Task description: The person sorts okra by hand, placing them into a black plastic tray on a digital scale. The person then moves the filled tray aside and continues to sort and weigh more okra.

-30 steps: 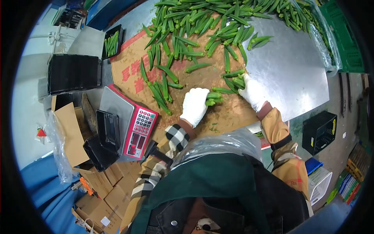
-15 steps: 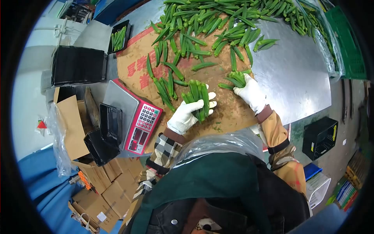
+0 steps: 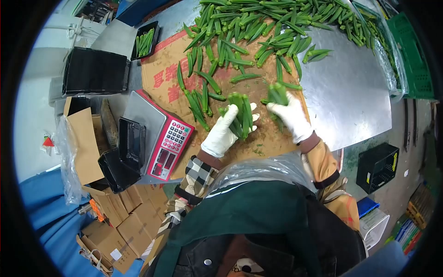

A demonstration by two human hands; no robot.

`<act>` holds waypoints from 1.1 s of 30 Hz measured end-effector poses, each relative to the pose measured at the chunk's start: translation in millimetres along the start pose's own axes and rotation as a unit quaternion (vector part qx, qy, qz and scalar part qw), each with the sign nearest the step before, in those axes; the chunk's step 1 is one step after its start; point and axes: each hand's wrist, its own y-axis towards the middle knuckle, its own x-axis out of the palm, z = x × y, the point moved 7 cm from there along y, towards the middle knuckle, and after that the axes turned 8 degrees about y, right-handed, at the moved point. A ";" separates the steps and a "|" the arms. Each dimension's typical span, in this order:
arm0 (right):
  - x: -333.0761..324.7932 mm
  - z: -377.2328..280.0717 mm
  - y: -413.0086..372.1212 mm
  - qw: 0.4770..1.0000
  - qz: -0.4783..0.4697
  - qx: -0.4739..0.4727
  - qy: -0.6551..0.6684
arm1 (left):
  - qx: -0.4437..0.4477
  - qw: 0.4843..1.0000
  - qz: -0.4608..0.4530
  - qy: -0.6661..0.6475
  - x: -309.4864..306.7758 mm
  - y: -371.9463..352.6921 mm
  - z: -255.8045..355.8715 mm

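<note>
Several green okra pods [image 3: 239, 121] lie in my left hand [image 3: 222, 134], white-gloved, with its thumb over them and its fingertips showing on their right side. Close by on the right, my right hand [image 3: 291, 116], also gloved, grips a smaller bunch of okra [image 3: 278, 94], slightly blurred. Both hands are over the brown cardboard sheet [image 3: 263, 134] with red print. Loose okra [image 3: 198, 108] lies left of my left hand, and a big heap of okra [image 3: 258, 21] covers the far side of the table.
A red-rimmed scale [image 3: 173, 138] stands at the left with black trays [image 3: 131, 143] on its near side. Farther back are a black tray of okra [image 3: 145, 40] and stacked black trays [image 3: 95, 71]. A green crate [image 3: 410, 55] stands at the far right, beside the metal tabletop [image 3: 350, 87].
My right hand has lifted its okra bunch and moved slightly left, nearer my left hand. My left hand still holds its bunch, having shifted slightly right.
</note>
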 end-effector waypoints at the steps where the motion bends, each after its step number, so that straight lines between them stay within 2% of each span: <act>1: 22.8 -3.8 -12.4 1.000 -0.007 0.016 0.012 | 0.011 0.999 0.002 0.031 1.6 3.3 -1.9; 3: 61.2 2.7 -31.2 0.995 -0.089 -0.013 -0.039 | 0.031 0.996 0.004 0.084 3.7 9.4 -11.9; 4: 63.8 25.0 -34.9 0.977 -0.061 -0.048 -0.198 | 0.040 0.996 0.010 0.079 5.4 13.3 -17.8; 5: 75.3 12.5 -48.5 0.952 -0.054 -0.053 -0.298 | 0.050 0.996 0.016 0.075 8.6 13.3 -17.9; 7: 85.2 4.7 -61.3 0.926 -0.137 -0.073 -0.345 | 0.037 0.997 0.058 -0.023 6.0 0.9 -12.9; 10: 87.8 -28.7 -68.2 0.943 -0.219 -0.032 -0.250 | 0.053 0.993 -0.009 -0.108 7.5 -3.9 -8.8; 13: 84.4 -56.7 -65.3 0.965 -0.238 -0.023 -0.111 | 0.082 0.985 -0.057 -0.144 8.5 -13.7 4.7; 15: 71.8 -62.7 -56.7 0.986 -0.156 -0.035 -0.036 | 0.098 0.981 -0.087 -0.142 2.3 -21.0 14.4; 17: 53.2 -55.2 -45.4 0.991 -0.124 -0.041 -0.004 | 0.146 0.981 -0.049 -0.116 -0.5 -35.8 43.5; 19: 26.3 -39.3 -32.6 0.992 -0.079 -0.041 -0.084 | 0.215 0.971 -0.049 -0.097 -18.7 -61.2 78.2; 21: -4.2 -14.8 -21.5 0.995 -0.034 -0.036 -0.089 | 0.261 0.964 0.006 -0.052 -49.0 -102.4 120.4; 23: -28.2 1.6 -16.4 0.990 -0.017 -0.043 -0.131 | 0.311 0.942 0.105 0.072 -82.6 -156.2 163.3; 25: -42.8 12.2 -16.2 0.991 0.001 -0.010 -0.136 | 0.344 0.924 0.139 0.093 -113.3 -204.4 195.7; 27: -51.9 25.9 -15.6 0.991 0.012 -0.006 -0.130 | 0.330 0.908 0.206 0.152 -145.3 -248.8 218.5; 28: -56.7 33.0 -13.2 0.990 0.015 -0.009 -0.137 | 0.304 0.887 0.283 0.202 -160.2 -266.9 224.6; 29: -58.1 37.5 -10.4 0.989 0.017 -0.014 -0.144 | 0.269 0.854 0.360 0.263 -173.0 -280.3 230.9; 31: -62.6 39.2 -6.0 0.970 0.025 -0.082 -0.227 | 0.156 0.707 0.473 0.503 -187.6 -289.4 238.0; 32: -61.5 39.6 -4.9 0.967 0.037 -0.097 -0.233 | 0.175 0.689 0.491 0.504 -194.2 -289.8 232.8; 33: -58.5 34.4 -5.8 0.963 0.051 -0.110 -0.240 | 0.243 0.666 0.499 0.499 -214.3 -291.4 231.7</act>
